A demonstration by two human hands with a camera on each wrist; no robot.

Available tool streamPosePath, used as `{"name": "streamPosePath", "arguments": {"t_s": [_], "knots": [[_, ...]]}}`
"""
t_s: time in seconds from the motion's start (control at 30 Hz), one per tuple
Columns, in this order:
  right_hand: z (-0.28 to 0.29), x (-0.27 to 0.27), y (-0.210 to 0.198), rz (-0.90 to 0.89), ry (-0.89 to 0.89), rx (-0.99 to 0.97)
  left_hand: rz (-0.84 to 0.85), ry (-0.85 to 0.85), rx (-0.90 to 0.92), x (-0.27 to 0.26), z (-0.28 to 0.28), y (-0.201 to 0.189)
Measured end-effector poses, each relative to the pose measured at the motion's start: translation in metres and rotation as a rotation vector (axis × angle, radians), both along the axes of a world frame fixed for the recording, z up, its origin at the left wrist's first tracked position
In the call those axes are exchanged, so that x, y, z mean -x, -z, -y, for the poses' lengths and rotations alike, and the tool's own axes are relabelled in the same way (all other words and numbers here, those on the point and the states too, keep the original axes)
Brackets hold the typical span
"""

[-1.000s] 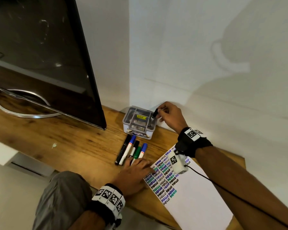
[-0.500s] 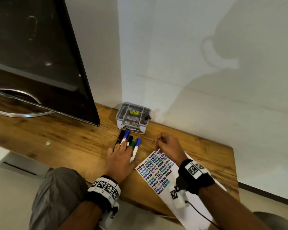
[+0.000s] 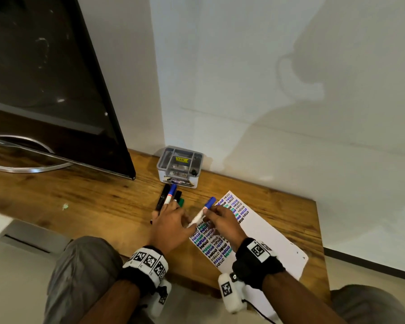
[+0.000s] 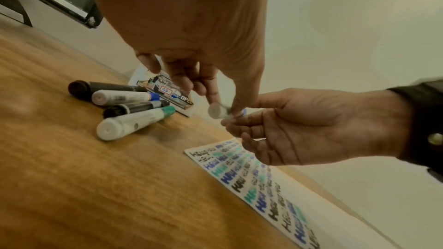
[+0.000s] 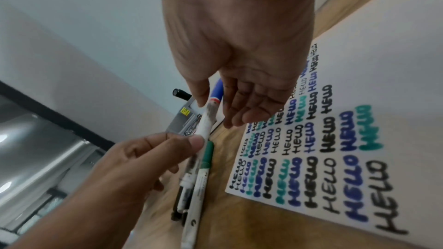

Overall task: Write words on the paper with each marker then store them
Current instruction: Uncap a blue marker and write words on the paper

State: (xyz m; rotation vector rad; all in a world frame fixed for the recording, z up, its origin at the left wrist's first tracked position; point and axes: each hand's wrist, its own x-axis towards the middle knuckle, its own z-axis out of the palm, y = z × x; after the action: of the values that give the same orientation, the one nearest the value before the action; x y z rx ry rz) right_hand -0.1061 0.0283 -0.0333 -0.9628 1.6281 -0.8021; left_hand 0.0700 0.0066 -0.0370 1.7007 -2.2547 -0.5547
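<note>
A white marker with a blue cap (image 3: 202, 211) is held off the table between both hands, over the paper's near-left corner. My left hand (image 3: 190, 224) pinches its rear end (image 4: 217, 111). My right hand (image 3: 206, 212) holds the barrel just below the cap (image 5: 217, 90), thumb on top. Several other markers lie side by side on the wood: black (image 3: 163, 199), blue-capped (image 3: 171, 194), black (image 3: 178, 195) and green (image 3: 181, 202). The paper (image 3: 262, 235) is covered with rows of "HELLO". A black marker (image 5: 181, 94) stands in the grey storage box (image 3: 179, 166).
The wooden table (image 3: 91, 206) ends at a white wall behind the box. A large dark screen (image 3: 56, 90) on a metal stand fills the left. The table's near edge runs just in front of my wrists, and my knee (image 3: 80, 265) is below it.
My right hand left the black marker in the box and came back to the paper. My left hand lifted the blue-capped marker from the row, and both hands now hold it.
</note>
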Motion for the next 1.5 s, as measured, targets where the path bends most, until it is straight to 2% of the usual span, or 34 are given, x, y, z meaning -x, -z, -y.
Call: {"name": "streamPosePath", "arguments": {"t_s": [0.2, 0.27, 0.33, 0.4, 0.47, 0.53, 0.67, 0.9, 1.03, 1.13, 1.23, 1.33, 1.5], "knots": [[-0.005, 0.008, -0.013, 0.387, 0.160, 0.110, -0.118, 0.181, -0.045, 0.006, -0.010, -0.011], [-0.010, 0.017, -0.021, 0.458, 0.144, 0.146, -0.291, 0.186, -0.099, 0.006, -0.010, -0.015], [-0.015, 0.025, -0.027, 0.345, 0.033, 0.160, -0.485, 0.132, -0.158, 0.005, -0.010, -0.024], [-0.022, 0.032, -0.033, 0.084, -0.150, 0.160, -0.611, 0.101, -0.227, 0.006, -0.010, -0.041], [-0.030, 0.038, -0.039, -0.122, -0.292, 0.169, -0.648, 0.145, -0.288, 0.011, -0.011, -0.054], [-0.040, 0.039, -0.046, -0.253, -0.362, 0.224, -0.631, 0.198, -0.320, 0.018, -0.014, -0.059], [-0.058, 0.033, -0.049, -0.381, -0.383, 0.309, -0.706, 0.211, -0.340, 0.031, -0.028, -0.055], [-0.078, 0.026, -0.040, -0.572, -0.360, 0.339, -0.811, 0.223, -0.364, 0.028, -0.033, -0.041], [-0.077, 0.029, -0.040, -0.483, -0.338, 0.301, -0.835, 0.217, -0.372, 0.029, -0.033, -0.036], [-0.071, 0.039, -0.039, -0.375, -0.302, 0.197, -0.851, 0.140, -0.378, 0.031, -0.033, -0.032], [-0.068, 0.051, -0.038, -0.298, -0.199, 0.130, -0.857, 0.086, -0.401, 0.027, -0.031, -0.027], [-0.069, 0.050, -0.040, -0.149, -0.071, 0.138, -0.836, 0.092, -0.417, 0.024, -0.029, -0.024], [-0.065, 0.038, -0.039, -0.041, -0.019, 0.215, -0.792, 0.166, -0.440, 0.030, -0.033, -0.026]]}}
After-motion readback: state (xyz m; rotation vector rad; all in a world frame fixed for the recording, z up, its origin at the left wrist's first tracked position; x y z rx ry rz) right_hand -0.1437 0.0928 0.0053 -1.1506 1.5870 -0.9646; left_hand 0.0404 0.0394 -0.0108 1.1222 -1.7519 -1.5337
